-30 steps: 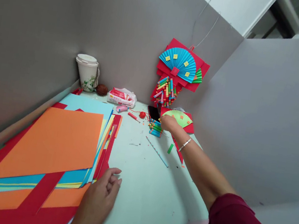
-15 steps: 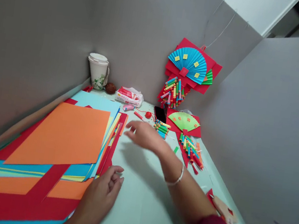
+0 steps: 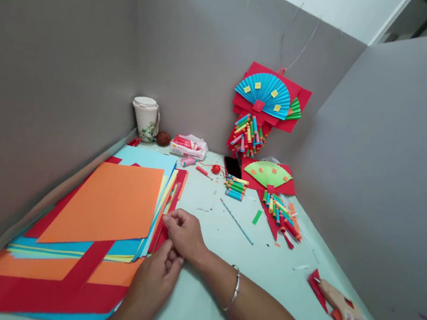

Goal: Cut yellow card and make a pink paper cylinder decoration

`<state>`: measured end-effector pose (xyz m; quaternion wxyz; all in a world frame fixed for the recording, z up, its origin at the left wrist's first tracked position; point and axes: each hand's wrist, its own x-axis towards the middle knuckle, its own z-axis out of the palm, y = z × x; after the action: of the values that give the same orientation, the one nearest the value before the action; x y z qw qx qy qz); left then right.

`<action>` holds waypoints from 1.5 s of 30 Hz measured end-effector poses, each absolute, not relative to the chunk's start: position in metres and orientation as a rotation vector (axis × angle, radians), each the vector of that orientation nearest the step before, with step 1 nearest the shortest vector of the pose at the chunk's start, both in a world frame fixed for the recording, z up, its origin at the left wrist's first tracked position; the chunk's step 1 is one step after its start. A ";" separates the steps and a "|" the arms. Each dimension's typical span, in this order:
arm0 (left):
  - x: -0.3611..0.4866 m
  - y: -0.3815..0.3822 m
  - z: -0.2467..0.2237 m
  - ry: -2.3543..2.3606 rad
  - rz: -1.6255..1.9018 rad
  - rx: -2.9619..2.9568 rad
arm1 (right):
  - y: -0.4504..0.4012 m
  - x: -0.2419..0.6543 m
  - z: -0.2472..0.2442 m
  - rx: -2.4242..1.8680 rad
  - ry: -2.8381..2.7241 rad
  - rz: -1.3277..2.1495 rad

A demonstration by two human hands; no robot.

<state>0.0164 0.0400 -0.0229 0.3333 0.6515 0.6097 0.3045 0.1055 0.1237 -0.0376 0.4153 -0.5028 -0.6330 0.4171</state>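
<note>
My left hand (image 3: 158, 277) rests at the right side of a stack of coloured paper, its fingers curled. Just above it and touching or nearly touching it, my right hand (image 3: 186, 236) has thumb and fingers pressed together. Whatever either hand may hold is hidden or too small to name. Red paper (image 3: 161, 233) at the stack's edge lies right by my right fingertips. On top of the stack is an orange paper sheet (image 3: 110, 203). A thin patterned stick (image 3: 237, 221) lies on the table beyond my right hand.
Rolled paper tubes (image 3: 235, 187) lie mid-table, near a green paper scrap (image 3: 257, 217). A red card with a green fan (image 3: 268, 174) and a glue gun (image 3: 346, 313) are at the right. Behind stand a lidded cup (image 3: 145, 120), a tissue pack (image 3: 188, 146) and a blue-fan hanging (image 3: 265, 95).
My right hand has come down and back from above the table to my left hand, uncovering the patterned stick. The view has shifted, showing more of the glue gun.
</note>
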 end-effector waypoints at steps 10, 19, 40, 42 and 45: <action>0.017 0.043 -0.021 1.604 0.664 1.683 | 0.126 0.108 -0.035 -1.244 -1.518 1.139; 0.007 0.030 0.004 1.549 0.955 1.572 | 0.130 0.117 -0.024 -1.322 -1.293 1.221; -0.041 0.060 -0.047 1.980 0.615 2.239 | 0.130 0.125 -0.016 -1.184 -0.833 1.638; -0.042 0.060 -0.045 1.965 0.664 2.239 | 0.130 0.125 -0.017 -1.187 -0.837 1.635; -0.044 0.060 -0.038 1.950 0.747 2.181 | 0.129 0.125 -0.017 -1.185 -0.853 1.632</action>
<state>-0.0436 0.0596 -0.0380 0.0610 0.7209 0.6446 0.2470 0.1252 0.1292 -0.0167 0.4579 -0.4811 -0.3463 0.6625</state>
